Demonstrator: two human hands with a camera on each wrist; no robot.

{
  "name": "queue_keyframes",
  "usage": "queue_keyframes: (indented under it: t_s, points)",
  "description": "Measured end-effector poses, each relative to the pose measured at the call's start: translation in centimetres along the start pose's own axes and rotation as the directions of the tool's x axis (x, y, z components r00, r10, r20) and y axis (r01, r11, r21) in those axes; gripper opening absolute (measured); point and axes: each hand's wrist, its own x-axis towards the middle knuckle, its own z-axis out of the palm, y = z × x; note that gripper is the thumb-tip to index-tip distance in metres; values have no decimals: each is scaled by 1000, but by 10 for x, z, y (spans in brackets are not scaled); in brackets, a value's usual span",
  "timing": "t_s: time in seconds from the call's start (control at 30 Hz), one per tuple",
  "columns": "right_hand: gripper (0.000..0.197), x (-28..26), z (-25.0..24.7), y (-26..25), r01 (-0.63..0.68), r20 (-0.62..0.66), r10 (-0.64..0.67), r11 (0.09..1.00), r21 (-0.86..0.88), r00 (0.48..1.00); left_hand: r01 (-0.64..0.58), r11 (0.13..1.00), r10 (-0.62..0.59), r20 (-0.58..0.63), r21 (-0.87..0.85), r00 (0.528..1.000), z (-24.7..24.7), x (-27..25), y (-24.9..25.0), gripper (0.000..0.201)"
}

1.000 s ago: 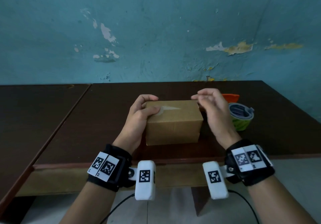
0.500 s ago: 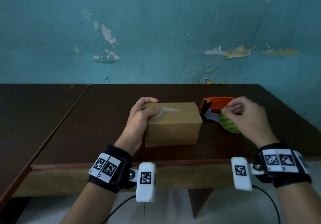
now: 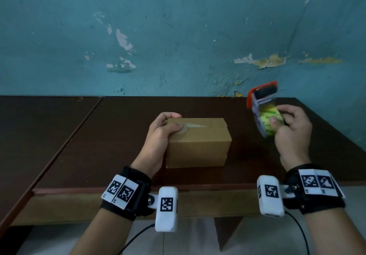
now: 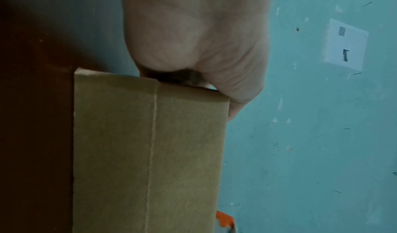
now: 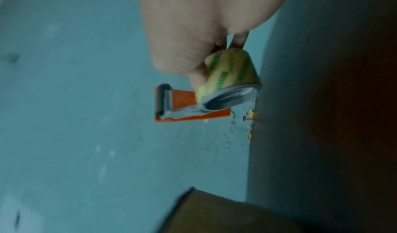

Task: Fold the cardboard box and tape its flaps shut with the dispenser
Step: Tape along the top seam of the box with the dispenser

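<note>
Two brown tables (image 3: pixel 59 136) abut beneath peeling teal wall (image 3: pixel 178 37).

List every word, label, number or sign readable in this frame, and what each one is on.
No text reads legibly.
Tape roll in the dispenser: green print, too blurred to read.
Paper sheet on the wall: a grey square and a dark mark, too small to read.
Wrist bands and wrist cameras: black-and-white square marker codes; tiny characters beneath are unreadable.
Cardboard box: no print visible.
</note>
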Motion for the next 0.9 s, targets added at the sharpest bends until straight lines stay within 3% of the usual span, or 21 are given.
queue_keyframes:
  t_s: [0.07,0.17,0.23,0.4,0.5,0.63,0.7,0.8,0.9]
  points:
    - [32,1,4,-1,-132,39,127,940,314,991,0,1000,0,4,-4,1000,1,0,0,16]
    - [34,0,6,-5,-332,248,222,646,687,943,1,1000,-1,7,-2,1000,2,-1,0,17]
    - [37,-2,6,-8,-394,341,197,498,773,919,4,1000,-4,7,1,1000,2,0,0,17]
    - [35,-6,9,-4,-459,425,174,352,816,888,9,1000,-9,9,7,1000,2,0,-1,16]
    - [30,-6,10,-4,-413,396,134,429,803,908,5,1000,-5,14,-2,1000,2,-1,0,16]
    - [43,-12,16,-13,-146,245,-12,776,613,969,-44,999,43,19,13,999,2,0,-3,20]
    - [46,-21,21,-18,-15,200,-89,885,466,976,-100,995,100,51,1,994,3,1,-3,27]
    - [48,-33,28,-17,228,185,-281,938,263,942,-182,983,179,90,20,980,2,5,-1,39]
    - [46,-43,38,-14,423,175,-442,896,135,880,-246,968,241,108,38,965,4,7,3,41]
